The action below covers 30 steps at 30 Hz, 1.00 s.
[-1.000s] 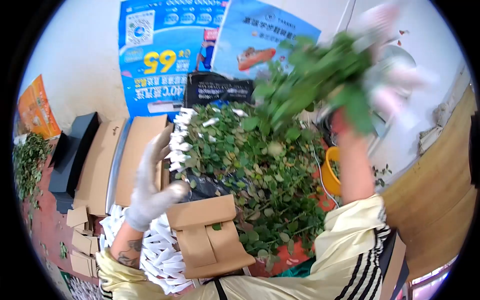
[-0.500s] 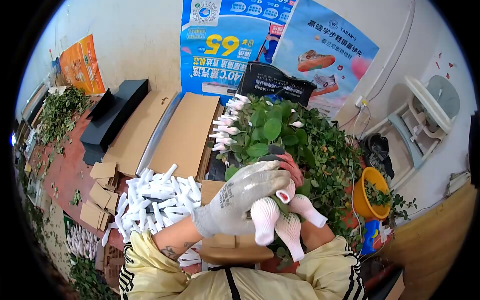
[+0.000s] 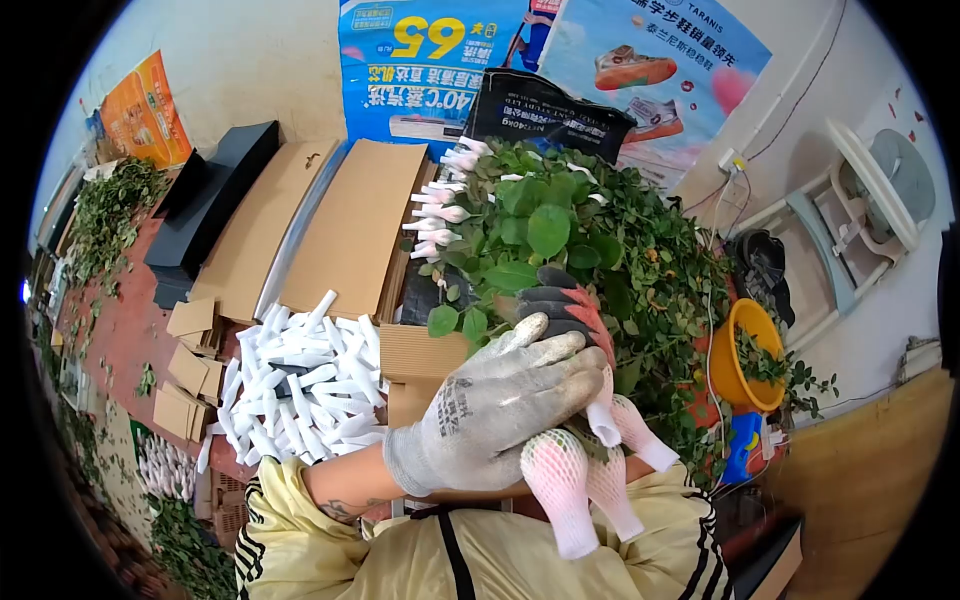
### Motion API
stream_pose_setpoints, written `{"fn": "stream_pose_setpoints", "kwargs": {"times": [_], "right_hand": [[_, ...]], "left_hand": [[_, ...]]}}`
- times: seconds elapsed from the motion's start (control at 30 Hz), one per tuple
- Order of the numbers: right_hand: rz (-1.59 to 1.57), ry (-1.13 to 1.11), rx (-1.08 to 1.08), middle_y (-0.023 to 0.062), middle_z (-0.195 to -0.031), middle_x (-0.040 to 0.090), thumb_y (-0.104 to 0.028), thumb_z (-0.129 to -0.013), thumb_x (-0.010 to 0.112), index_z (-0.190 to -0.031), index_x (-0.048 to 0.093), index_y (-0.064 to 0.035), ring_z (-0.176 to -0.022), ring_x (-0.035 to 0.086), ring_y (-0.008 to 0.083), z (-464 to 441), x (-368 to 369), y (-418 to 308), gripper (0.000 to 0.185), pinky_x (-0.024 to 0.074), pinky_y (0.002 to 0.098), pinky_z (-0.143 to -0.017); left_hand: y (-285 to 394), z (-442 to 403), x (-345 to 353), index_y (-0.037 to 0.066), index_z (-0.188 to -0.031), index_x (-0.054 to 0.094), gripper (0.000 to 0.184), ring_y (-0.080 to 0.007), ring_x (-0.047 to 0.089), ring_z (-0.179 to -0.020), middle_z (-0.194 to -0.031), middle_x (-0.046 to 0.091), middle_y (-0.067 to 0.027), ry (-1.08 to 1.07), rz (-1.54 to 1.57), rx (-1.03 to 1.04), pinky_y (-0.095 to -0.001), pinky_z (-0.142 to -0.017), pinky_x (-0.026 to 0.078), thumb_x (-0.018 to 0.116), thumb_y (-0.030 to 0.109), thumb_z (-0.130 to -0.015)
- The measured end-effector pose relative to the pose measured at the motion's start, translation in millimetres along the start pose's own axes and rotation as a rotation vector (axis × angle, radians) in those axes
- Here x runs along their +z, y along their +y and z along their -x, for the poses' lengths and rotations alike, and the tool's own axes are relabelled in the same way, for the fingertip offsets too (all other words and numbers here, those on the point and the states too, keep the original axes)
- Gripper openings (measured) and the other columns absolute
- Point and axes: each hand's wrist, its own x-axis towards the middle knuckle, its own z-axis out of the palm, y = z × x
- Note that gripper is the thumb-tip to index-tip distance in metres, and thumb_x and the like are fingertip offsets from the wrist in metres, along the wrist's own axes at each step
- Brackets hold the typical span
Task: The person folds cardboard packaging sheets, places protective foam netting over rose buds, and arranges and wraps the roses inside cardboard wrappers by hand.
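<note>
My left hand (image 3: 510,400), in a grey coated glove, lies across the top of a small bunch of rosebuds (image 3: 560,490), its fingers together and curved over it. My right hand (image 3: 575,315), in a black and red glove, clasps the bunch from behind, mostly hidden by the left. Several buds in white foam net sleeves hang heads-down toward me, below the fingers. Their stems are hidden by my hands. Just beyond the hands are large green leaves (image 3: 548,232) on the pile.
Loose white foam sleeves (image 3: 300,380) are heaped at the left, near cardboard sheets (image 3: 355,230) and small cardboard pieces (image 3: 185,405). Sleeved buds (image 3: 440,213) line the leafy pile's left edge. An orange bucket (image 3: 733,370) and a white high chair (image 3: 860,200) stand at the right.
Both hands and the bunch have shifted slightly down and right in view. The left fingers have spread farther over the bunch, and the view has tilted down.
</note>
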Motion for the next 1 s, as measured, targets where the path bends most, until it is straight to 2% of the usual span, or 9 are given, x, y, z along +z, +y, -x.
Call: {"fn": "stream_pose_setpoints", "kwargs": {"times": [0.23, 0.33, 0.43, 0.7, 0.97, 1.0], "right_hand": [[0.105, 0.038, -0.105, 0.0102, -0.118, 0.057, -0.019, -0.083, 0.049, -0.108, 0.058, -0.0037, -0.11, 0.053, 0.0242, 7.7, 5.0, -8.7, 0.031, 0.0398, 0.0366, -0.098], [0.176, 0.058, -0.176, 0.01, -0.116, 0.057, -0.019, -0.081, 0.051, -0.105, 0.059, -0.0036, -0.109, 0.053, 0.0246, 9.3, 9.2, -15.1, 0.03, 0.04, 0.0373, -0.097], [0.255, 0.092, -0.266, 0.0098, -0.114, 0.057, -0.019, -0.079, 0.053, -0.103, 0.059, -0.0035, -0.108, 0.053, 0.0249, 5.2, 13.2, -22.3, 0.029, 0.0403, 0.0379, -0.097], [0.391, 0.105, -0.482, 0.0092, -0.109, 0.058, -0.017, -0.074, 0.058, -0.097, 0.061, -0.0032, -0.104, 0.054, 0.0258, -50.8, 15.6, -21.7, 0.027, 0.0408, 0.0396, -0.095], [0.471, 0.147, -0.552, 0.0086, -0.105, 0.058, -0.016, -0.068, 0.063, -0.09, 0.062, -0.003, -0.101, 0.055, 0.0268, -64.8, 23.8, -10.8, 0.025, 0.0414, 0.0413, -0.094], [0.535, 0.161, -0.593, 0.0083, -0.103, 0.059, -0.016, -0.067, 0.063, -0.084, 0.061, -0.0035, -0.101, 0.055, 0.0268, -62.6, 26.1, -13.6, 0.022, 0.0414, 0.0429, -0.094]], "left_hand": [[-2.9, -7.2, 1.6, -0.001, -0.115, 0.055, 0.043, -0.0352, 0.049, -0.116, -0.119, 0.055, -0.0171, -0.083, -0.021, 0.004, -0.0519, -0.098, 0.034, 0.061, 0.015, -0.076], [-3.5, -9.3, -0.2, 0.0, -0.122, 0.05, 0.052, -0.0356, 0.045, -0.121, -0.124, 0.052, -0.0178, -0.193, -0.016, -0.023, -0.0524, -0.101, 0.031, 0.063, 0.019, -0.075], [-19.2, -0.8, 0.5, -0.001, -0.131, 0.039, 0.072, -0.038, 0.042, -0.123, -0.128, 0.048, -0.0205, 0.031, 0.03, 0.011, -0.0516, -0.105, 0.026, 0.066, 0.027, -0.072], [-14.3, -10.7, -24.3, -0.001, -0.126, 0.043, 0.067, -0.0329, 0.047, -0.115, -0.121, 0.051, -0.0173, 0.136, 0.17, -0.233, -0.0468, -0.099, 0.032, 0.07, 0.024, -0.069], [-10.1, 0.5, -30.8, 0.0, -0.12, 0.047, 0.063, -0.0277, 0.051, -0.107, -0.114, 0.054, -0.0142, 0.129, 0.266, -0.414, -0.0419, -0.093, 0.038, 0.073, 0.02, -0.067], [-10.2, 2.0, -30.3, 0.0, -0.12, 0.047, 0.063, -0.0271, 0.052, -0.106, -0.113, 0.054, -0.0138, 0.131, 0.275, -0.427, -0.0413, -0.092, 0.039, 0.074, 0.02, -0.067]]}}
